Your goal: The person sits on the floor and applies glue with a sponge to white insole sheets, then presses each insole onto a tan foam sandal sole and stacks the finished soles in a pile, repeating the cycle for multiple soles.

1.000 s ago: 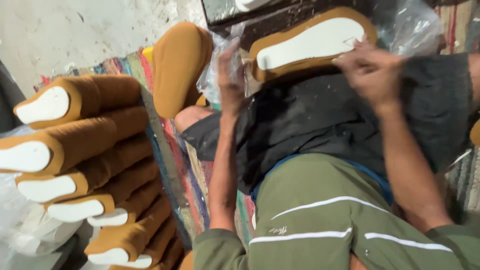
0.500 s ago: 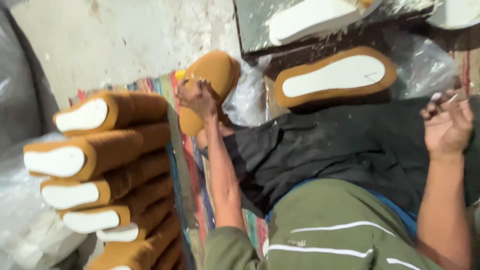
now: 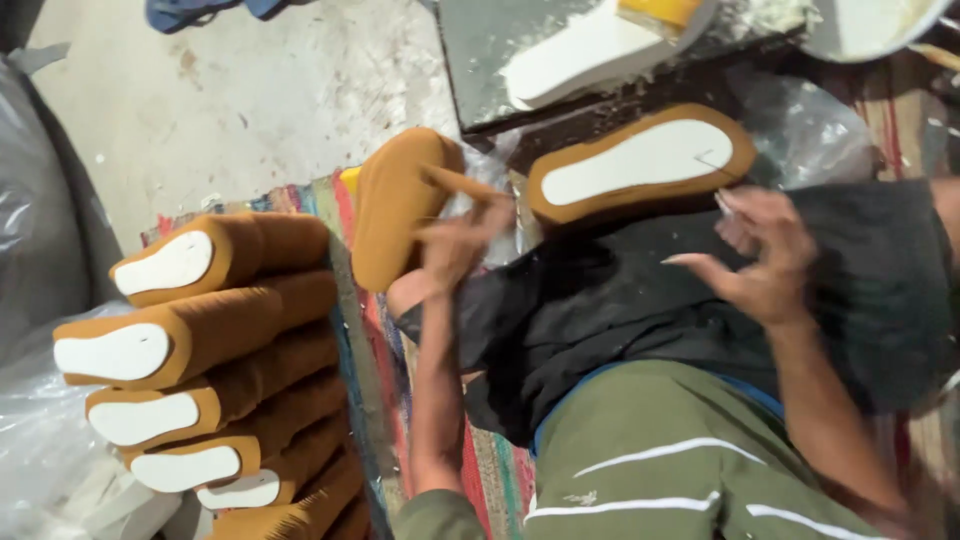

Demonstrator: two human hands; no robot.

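The left hand (image 3: 455, 245) grips a brown slipper piece (image 3: 395, 205) by its edge, fingers pinched on the thin strap-like strip that juts from it; the piece stands on end, tilted, its suede-like face turned outward. The right hand (image 3: 760, 255) hovers open, fingers spread and curled, touching nothing I can make out, just below a second brown sole (image 3: 640, 160) with a white inner face. That sole lies flat on the dark cloth (image 3: 620, 310) spread over the person's lap, to the right of the gripped piece and close beside it. Beyond the sole, further from the person, a dark worktop (image 3: 480, 60) carries a plain white sole (image 3: 585, 55) and white crumbs. To the left of the gripped piece, well apart, a stack of finished brown soles (image 3: 220, 370) with white faces leans in a row on clear plastic sheeting (image 3: 40, 430). A striped rug (image 3: 375, 330) runs between that stack and the lap, over a pale concrete floor (image 3: 250, 100).
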